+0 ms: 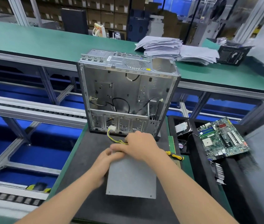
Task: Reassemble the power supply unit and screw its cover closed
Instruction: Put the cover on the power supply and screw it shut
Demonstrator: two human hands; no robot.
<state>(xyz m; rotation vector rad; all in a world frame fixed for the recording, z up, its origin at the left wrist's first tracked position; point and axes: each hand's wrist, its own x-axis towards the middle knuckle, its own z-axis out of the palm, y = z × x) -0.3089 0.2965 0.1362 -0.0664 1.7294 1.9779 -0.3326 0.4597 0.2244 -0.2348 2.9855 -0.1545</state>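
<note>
Dark tabletop mat [86, 152]: the right hand [141, 145] curls its fingers round the power supply [132, 178] edge, the left hand [104, 161] is blurred, its grip unclear; closing might pinch the wires [109, 135].

The power supply unit [132, 177], a grey metal box, lies flat just in front of the open computer case [128, 88], its plain cover [132, 185] facing up. Yellow and black wires [110, 136] curve from its far end to a white connector [111, 127] at the case's foot
</note>
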